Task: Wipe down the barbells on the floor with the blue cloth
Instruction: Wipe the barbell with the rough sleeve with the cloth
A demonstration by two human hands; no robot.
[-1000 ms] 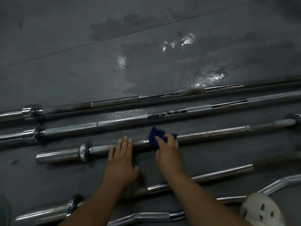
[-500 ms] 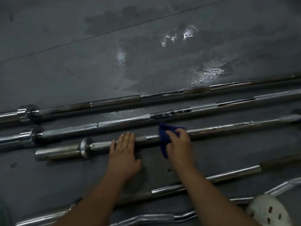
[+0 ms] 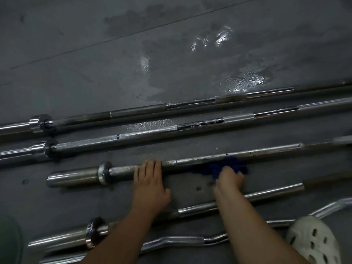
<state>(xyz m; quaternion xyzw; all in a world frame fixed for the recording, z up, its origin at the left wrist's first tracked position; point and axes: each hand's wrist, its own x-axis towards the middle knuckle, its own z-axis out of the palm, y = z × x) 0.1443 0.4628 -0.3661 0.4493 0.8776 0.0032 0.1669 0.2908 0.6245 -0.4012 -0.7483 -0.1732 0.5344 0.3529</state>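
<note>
Blue cloth (image 3: 221, 167) gripped by right hand (image 3: 229, 180) presses barbell (image 3: 247, 154).

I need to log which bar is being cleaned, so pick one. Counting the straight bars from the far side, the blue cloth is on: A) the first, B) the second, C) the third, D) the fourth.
C: the right hand presses the blue cloth against the third bar, while the left hand rests on the same bar.

Right hand (image 3: 229, 181) presses blue cloth (image 3: 219, 166) on barbell (image 3: 238, 154) — left hand (image 3: 149, 182) flat
</note>
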